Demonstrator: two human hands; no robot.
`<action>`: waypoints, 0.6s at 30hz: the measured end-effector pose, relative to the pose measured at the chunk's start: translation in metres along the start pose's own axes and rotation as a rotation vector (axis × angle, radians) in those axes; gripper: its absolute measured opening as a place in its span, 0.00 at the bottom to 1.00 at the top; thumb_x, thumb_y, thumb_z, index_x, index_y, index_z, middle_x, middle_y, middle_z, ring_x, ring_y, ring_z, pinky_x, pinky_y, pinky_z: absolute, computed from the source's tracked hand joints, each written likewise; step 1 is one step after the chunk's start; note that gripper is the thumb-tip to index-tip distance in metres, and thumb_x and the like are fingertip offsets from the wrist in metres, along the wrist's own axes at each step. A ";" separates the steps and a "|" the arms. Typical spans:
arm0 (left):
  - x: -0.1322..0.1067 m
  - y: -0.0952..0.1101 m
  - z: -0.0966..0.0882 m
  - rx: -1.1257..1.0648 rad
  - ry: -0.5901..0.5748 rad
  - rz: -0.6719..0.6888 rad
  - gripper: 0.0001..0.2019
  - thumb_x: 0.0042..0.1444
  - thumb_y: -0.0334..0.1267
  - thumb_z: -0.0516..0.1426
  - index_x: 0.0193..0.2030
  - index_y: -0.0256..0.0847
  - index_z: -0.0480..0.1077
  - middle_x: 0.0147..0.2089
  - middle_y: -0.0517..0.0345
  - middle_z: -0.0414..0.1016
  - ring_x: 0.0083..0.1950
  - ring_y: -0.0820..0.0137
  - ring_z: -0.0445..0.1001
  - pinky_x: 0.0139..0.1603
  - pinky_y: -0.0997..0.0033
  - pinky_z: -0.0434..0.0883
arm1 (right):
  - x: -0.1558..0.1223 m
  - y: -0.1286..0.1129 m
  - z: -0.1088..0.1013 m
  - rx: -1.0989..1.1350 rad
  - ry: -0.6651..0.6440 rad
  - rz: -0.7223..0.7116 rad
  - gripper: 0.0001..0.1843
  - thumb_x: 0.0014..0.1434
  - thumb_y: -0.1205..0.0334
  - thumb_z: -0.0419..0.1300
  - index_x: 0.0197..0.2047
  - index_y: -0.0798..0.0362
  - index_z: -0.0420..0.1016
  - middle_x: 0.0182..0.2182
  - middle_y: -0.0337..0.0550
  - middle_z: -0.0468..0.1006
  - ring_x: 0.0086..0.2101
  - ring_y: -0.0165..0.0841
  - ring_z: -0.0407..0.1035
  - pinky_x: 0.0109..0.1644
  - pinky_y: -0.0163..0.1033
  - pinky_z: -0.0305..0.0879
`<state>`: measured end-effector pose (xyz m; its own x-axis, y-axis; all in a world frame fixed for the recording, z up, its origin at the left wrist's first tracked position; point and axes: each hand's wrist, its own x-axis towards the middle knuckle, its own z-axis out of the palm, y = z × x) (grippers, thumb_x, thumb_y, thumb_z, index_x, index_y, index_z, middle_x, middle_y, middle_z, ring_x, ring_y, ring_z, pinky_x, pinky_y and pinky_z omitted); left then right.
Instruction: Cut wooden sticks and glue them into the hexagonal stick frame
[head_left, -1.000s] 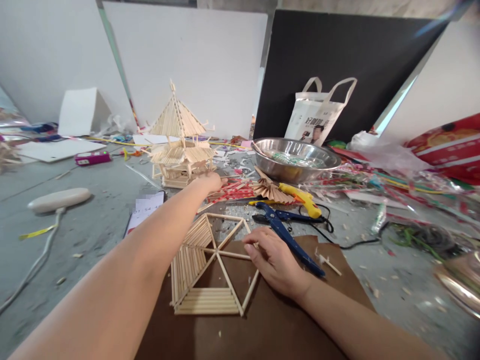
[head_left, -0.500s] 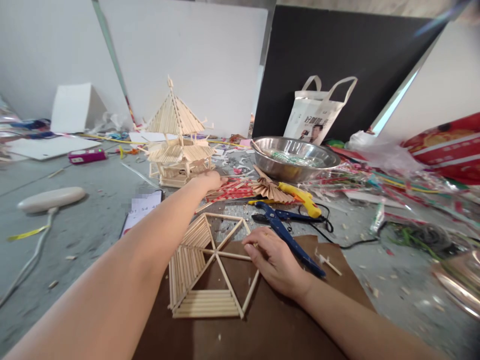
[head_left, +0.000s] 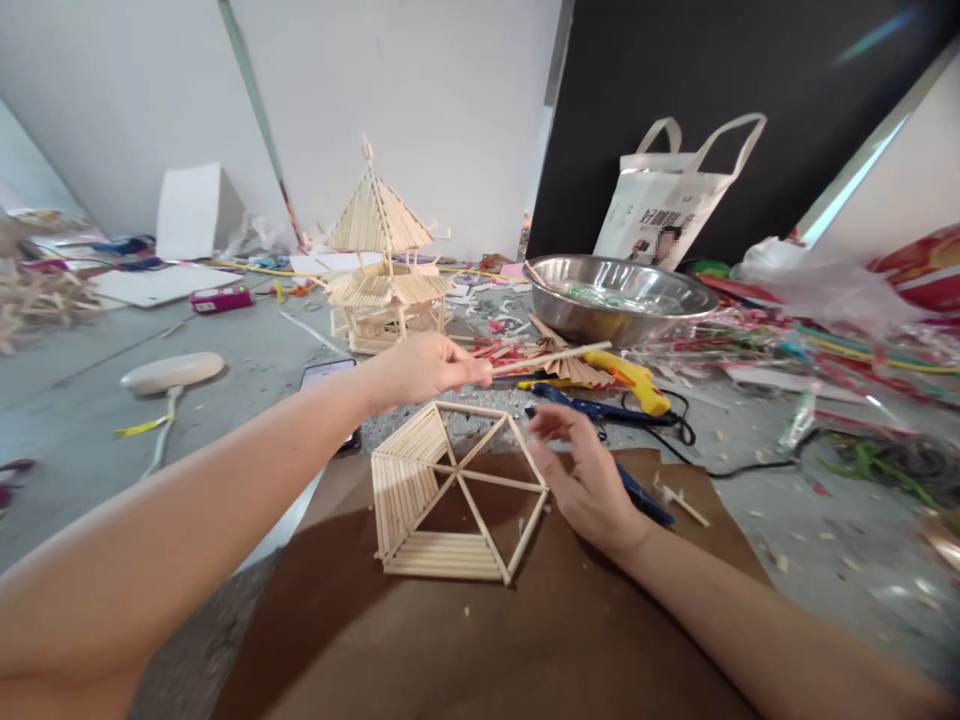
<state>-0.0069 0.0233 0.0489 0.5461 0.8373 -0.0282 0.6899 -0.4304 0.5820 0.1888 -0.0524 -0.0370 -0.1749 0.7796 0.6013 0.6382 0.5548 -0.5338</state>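
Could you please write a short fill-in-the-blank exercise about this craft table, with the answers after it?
1. The left hand pinches one thin wooden ____.
2. The hexagonal frame lies on a ____ sheet.
3. The glue gun near the metal bowl is ____ in colour.
Missing words: stick; brown; yellow.

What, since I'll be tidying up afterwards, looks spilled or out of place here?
Small wood offcuts lie scattered over the grey table beside the brown sheet, and torn red wrappers are heaped beyond the left hand, which grips a stick. The hexagon frame is filled on only its left and near sides.
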 end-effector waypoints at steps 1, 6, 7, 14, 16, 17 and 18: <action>-0.010 0.004 0.002 -0.045 -0.066 0.002 0.22 0.49 0.52 0.45 0.38 0.40 0.70 0.36 0.59 0.72 0.36 0.73 0.66 0.36 0.76 0.60 | 0.000 -0.001 -0.002 -0.063 0.099 -0.056 0.21 0.51 0.64 0.51 0.49 0.51 0.51 0.40 0.47 0.64 0.41 0.34 0.60 0.43 0.42 0.60; -0.034 0.009 0.015 -0.131 -0.274 0.017 0.21 0.49 0.53 0.45 0.35 0.41 0.71 0.34 0.59 0.72 0.36 0.73 0.66 0.37 0.76 0.59 | 0.004 -0.007 -0.014 -0.482 0.136 -0.286 0.21 0.49 0.61 0.54 0.47 0.47 0.57 0.47 0.47 0.62 0.50 0.43 0.51 0.52 0.53 0.43; -0.035 0.008 0.018 -0.138 -0.295 0.018 0.21 0.49 0.53 0.45 0.35 0.40 0.71 0.34 0.59 0.72 0.36 0.73 0.66 0.37 0.76 0.59 | 0.005 -0.008 -0.015 -0.518 0.056 -0.309 0.17 0.50 0.61 0.53 0.45 0.48 0.59 0.44 0.45 0.66 0.48 0.42 0.55 0.51 0.52 0.45; -0.033 -0.005 0.026 -0.164 -0.387 0.073 0.15 0.47 0.47 0.51 0.31 0.36 0.70 0.27 0.60 0.70 0.30 0.77 0.64 0.32 0.77 0.59 | 0.004 -0.010 -0.010 -0.434 -0.419 -0.397 0.11 0.56 0.62 0.44 0.37 0.52 0.65 0.30 0.42 0.72 0.30 0.28 0.66 0.32 0.33 0.59; -0.032 -0.007 0.029 -0.122 -0.393 0.107 0.13 0.44 0.44 0.54 0.32 0.37 0.69 0.28 0.61 0.70 0.29 0.77 0.64 0.30 0.78 0.59 | 0.003 -0.015 -0.009 -0.407 -0.507 -0.355 0.11 0.56 0.62 0.43 0.37 0.52 0.65 0.28 0.41 0.72 0.27 0.27 0.65 0.29 0.32 0.59; -0.032 -0.006 0.031 -0.110 -0.404 0.131 0.13 0.43 0.43 0.55 0.33 0.37 0.68 0.29 0.61 0.70 0.29 0.77 0.65 0.30 0.78 0.60 | 0.003 -0.017 -0.008 -0.393 -0.547 -0.331 0.11 0.57 0.61 0.43 0.36 0.52 0.65 0.28 0.42 0.72 0.27 0.27 0.65 0.29 0.32 0.59; -0.032 -0.006 0.033 -0.095 -0.419 0.155 0.13 0.42 0.42 0.55 0.34 0.38 0.68 0.30 0.61 0.71 0.30 0.77 0.66 0.31 0.78 0.60 | 0.002 -0.020 -0.008 -0.380 -0.578 -0.308 0.11 0.57 0.61 0.43 0.36 0.52 0.65 0.29 0.42 0.71 0.27 0.28 0.65 0.29 0.32 0.59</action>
<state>-0.0124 -0.0118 0.0192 0.7982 0.5483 -0.2494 0.5487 -0.4909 0.6767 0.1819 -0.0639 -0.0201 -0.6855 0.6917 0.2272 0.6930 0.7156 -0.0877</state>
